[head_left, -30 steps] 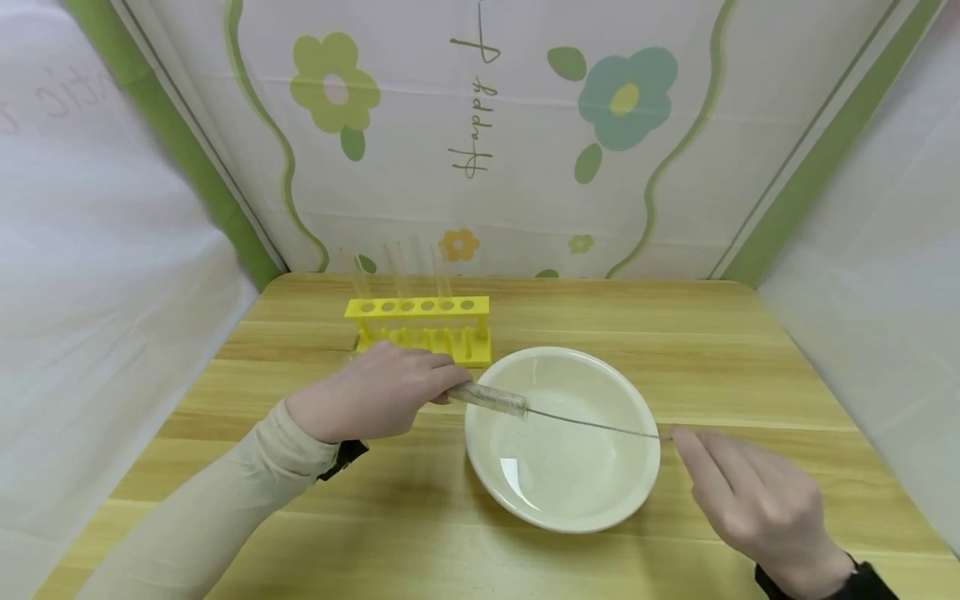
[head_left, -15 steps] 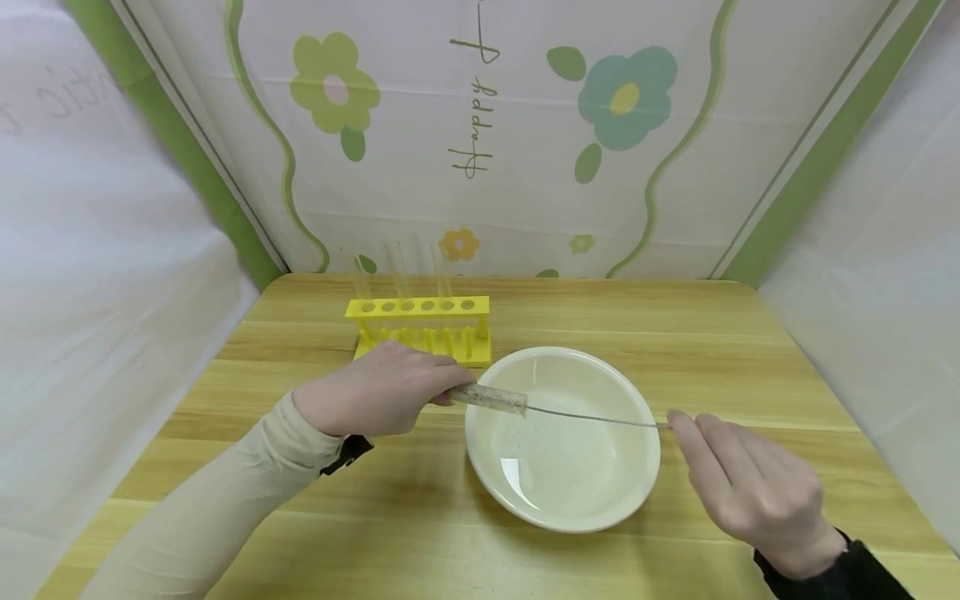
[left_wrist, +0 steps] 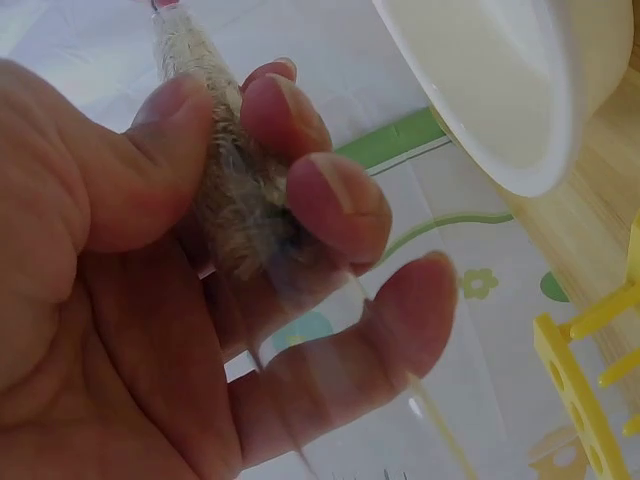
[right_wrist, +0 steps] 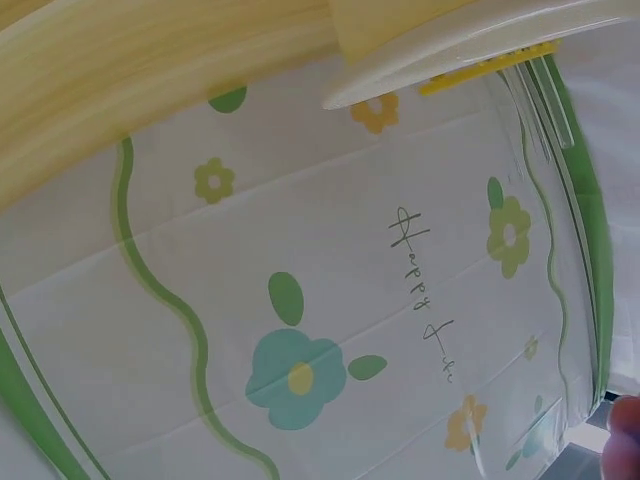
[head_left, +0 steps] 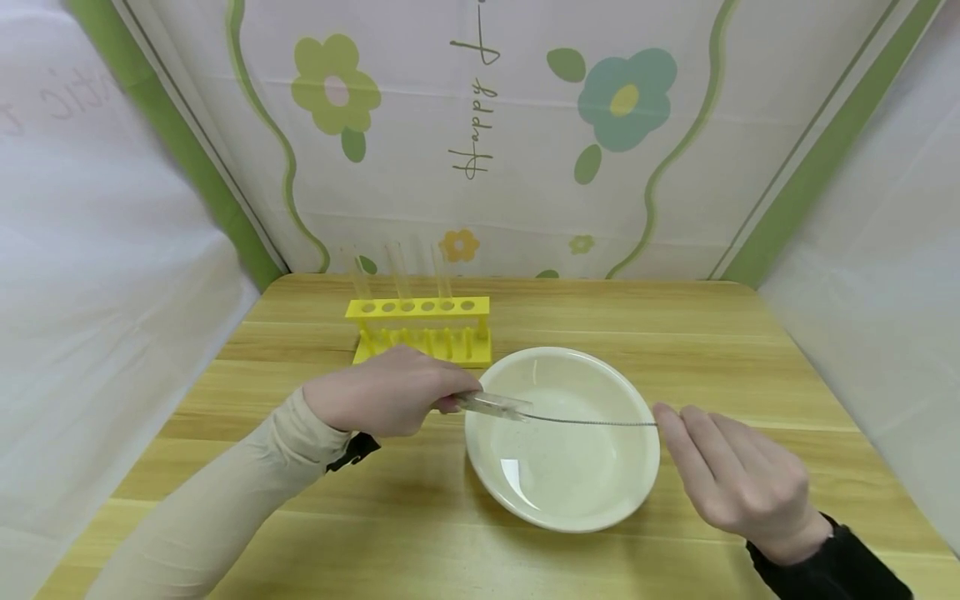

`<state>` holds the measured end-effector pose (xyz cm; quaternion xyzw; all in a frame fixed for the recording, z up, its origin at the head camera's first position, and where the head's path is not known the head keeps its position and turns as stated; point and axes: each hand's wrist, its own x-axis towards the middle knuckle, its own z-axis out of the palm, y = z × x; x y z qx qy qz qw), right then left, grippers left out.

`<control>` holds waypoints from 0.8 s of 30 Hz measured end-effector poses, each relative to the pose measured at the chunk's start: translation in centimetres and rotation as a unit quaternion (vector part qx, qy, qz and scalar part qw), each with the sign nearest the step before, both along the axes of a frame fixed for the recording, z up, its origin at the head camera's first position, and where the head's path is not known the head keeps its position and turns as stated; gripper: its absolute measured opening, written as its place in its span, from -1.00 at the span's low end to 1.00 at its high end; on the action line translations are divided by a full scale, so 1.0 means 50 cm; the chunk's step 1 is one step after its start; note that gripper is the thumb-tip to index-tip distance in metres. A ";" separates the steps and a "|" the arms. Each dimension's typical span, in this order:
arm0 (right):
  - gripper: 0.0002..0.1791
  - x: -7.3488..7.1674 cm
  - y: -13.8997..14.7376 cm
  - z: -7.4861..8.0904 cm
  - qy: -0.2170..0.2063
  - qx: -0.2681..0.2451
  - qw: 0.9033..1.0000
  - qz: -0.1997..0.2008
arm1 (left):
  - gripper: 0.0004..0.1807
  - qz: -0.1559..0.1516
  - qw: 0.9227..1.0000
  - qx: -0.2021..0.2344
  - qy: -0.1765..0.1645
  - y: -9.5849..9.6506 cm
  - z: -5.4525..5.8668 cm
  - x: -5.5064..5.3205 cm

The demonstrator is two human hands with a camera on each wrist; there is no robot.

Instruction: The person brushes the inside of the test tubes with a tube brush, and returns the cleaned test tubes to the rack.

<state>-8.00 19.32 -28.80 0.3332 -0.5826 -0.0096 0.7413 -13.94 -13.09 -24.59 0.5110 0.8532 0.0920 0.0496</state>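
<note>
My left hand (head_left: 390, 393) grips a clear glass test tube (head_left: 497, 405), which slants with its mouth toward the right over the bowl. Inside the tube, pale bristles of a test tube brush (left_wrist: 235, 185) show between the thumb and fingers in the left wrist view. The brush's twisted wire handle (head_left: 592, 422) runs out of the mouth to my right hand (head_left: 738, 483), whose thumb and forefinger pinch its end just past the bowl's right rim. Only a fingertip (right_wrist: 622, 440) of that hand enters the right wrist view. Below the tube and wire sits a round cream-white bowl (head_left: 564, 525).
A yellow test tube rack (head_left: 417, 309) stands behind my left hand, with 3 glass tubes (head_left: 400, 271) upright in it. The wooden table (head_left: 630, 321) meets a white printed curtain (head_left: 517, 200) at the back. More curtain hangs at both sides.
My right hand has come left toward the tube, and the bristles near the mouth have slid deeper inside. My left hand has shifted slightly right with the test tube.
</note>
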 end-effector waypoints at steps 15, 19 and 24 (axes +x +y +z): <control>-0.79 -0.007 -0.033 -0.011 -0.009 0.042 0.998 0.034 | -0.76 -0.040 0.998 -0.006 -0.040 0.027 0.001 0.003; -0.80 -0.006 -0.049 -0.018 -0.022 0.065 0.997 0.044 | -0.62 -0.047 0.998 -0.012 -0.043 0.038 0.004 0.007; -0.80 -0.005 -0.068 -0.028 -0.034 0.083 0.995 0.047 | -0.42 -0.042 0.998 -0.030 -0.042 0.049 0.009 0.011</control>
